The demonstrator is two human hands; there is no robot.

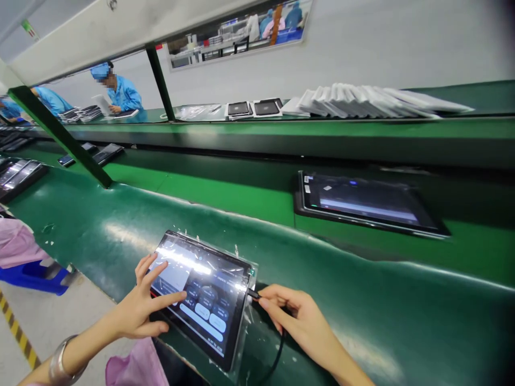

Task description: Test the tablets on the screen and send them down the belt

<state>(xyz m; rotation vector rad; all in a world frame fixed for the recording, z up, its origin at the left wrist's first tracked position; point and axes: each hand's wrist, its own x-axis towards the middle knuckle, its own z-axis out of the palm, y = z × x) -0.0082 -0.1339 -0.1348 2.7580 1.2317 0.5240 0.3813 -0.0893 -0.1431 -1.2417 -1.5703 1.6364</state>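
A black tablet (189,328) with a lit screen lies tilted on the green bench in front of me, a clear film edge showing around it. Over its left side spreads my left hand (147,303), fingers apart, one fingertip at the screen. At the tablet's right edge, my right hand (295,313) pinches the plug of a black cable (278,354). The plug's tip meets the tablet's edge; whether it is fully seated I cannot tell. The cable hangs down from my right hand along the bench.
On the green belt (225,201) behind the bench lies another lit tablet (362,201). White sleeves (354,102) are piled on the shelf above. A green post (60,134) rises at left. A person in blue (124,94) works farther back.
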